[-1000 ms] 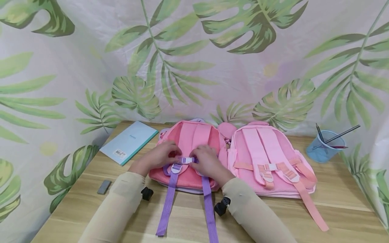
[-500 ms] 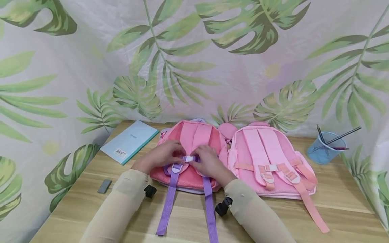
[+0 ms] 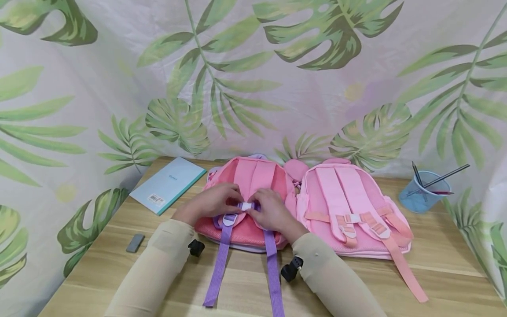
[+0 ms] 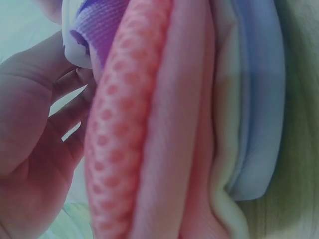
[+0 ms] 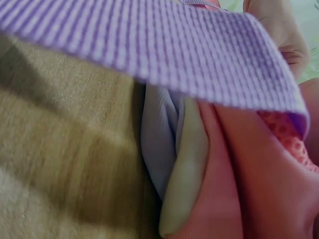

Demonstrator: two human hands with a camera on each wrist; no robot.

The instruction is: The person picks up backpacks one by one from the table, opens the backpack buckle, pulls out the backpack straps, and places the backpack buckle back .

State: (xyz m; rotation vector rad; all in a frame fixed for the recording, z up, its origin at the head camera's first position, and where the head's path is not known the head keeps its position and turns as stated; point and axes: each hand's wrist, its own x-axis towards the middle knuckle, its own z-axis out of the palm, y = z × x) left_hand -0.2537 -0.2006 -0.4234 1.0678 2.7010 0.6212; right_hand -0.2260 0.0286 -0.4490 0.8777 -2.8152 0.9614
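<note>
A coral-pink backpack [image 3: 253, 176] lies back side up on the table, its shoulder straps running down the middle. Across those straps sits a white buckle [image 3: 246, 206] on purple webbing. My left hand [image 3: 218, 200] pinches the buckle's left end between thumb and fingers. From the other side my right hand [image 3: 271, 209] grips its right end. Fingertips hide both ends of the buckle. Two long purple strap tails [image 3: 218, 268] hang toward me, one wide across the right wrist view. The left wrist view shows the mesh back panel [image 4: 119, 124] beside my left palm.
A lighter pink backpack [image 3: 340, 189] lies against the right side, its peach strap tail [image 3: 408, 273] trailing toward the front. At left are a light blue notebook [image 3: 168, 185] and a small grey block [image 3: 135, 243]. A blue mesh cup [image 3: 421, 198] with pencils stands at right.
My left hand has shifted slightly right and the buckle has moved a little up and right between my hands. My right hand stays almost in place.
</note>
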